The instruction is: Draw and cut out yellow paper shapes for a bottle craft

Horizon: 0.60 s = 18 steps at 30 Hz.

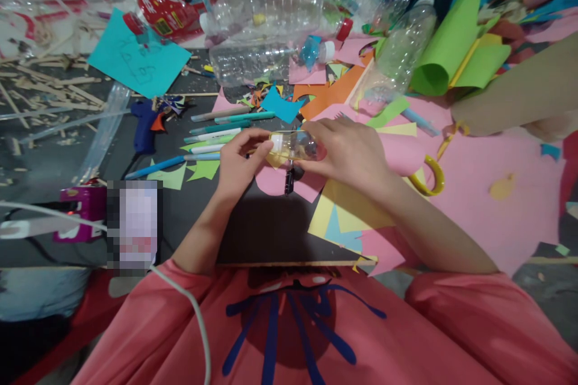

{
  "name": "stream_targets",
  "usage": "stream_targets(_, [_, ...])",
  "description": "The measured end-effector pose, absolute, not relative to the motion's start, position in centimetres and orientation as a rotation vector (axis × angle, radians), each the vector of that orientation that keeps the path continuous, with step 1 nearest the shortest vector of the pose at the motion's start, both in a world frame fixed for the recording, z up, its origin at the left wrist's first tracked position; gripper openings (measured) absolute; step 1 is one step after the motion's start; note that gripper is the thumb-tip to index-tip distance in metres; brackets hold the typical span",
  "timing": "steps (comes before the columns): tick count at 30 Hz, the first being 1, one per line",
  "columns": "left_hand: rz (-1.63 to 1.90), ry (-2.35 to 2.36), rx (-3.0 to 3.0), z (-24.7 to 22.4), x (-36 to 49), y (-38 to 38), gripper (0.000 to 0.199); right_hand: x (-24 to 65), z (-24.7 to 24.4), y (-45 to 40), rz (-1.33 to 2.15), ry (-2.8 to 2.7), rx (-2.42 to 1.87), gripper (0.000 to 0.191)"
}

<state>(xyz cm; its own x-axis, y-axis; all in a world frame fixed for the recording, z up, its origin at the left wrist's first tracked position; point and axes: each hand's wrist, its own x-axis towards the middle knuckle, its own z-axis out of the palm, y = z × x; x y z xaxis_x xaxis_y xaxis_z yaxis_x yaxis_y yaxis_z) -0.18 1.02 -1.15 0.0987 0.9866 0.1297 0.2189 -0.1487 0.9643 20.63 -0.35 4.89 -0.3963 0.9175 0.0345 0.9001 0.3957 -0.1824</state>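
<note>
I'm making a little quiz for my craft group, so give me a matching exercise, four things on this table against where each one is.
1. Glue gun
2. Small clear bottle
3. Yellow tape roll
4. Red-labelled bottle

A. Held between both hands
B. Right of the hands, on pink paper
C. At the blue drawing sheet's upper edge
D. Left of the markers

Pairs: 1-D, 2-A, 3-B, 4-C
</note>
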Motion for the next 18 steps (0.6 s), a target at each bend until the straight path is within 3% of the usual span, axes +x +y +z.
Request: stream_targets(18, [1.144,1.204,1.362,-0.79,0.12,1.18,0.044,20.58,4.61,-0.44,0.161,-2.544,-1.614,0.052])
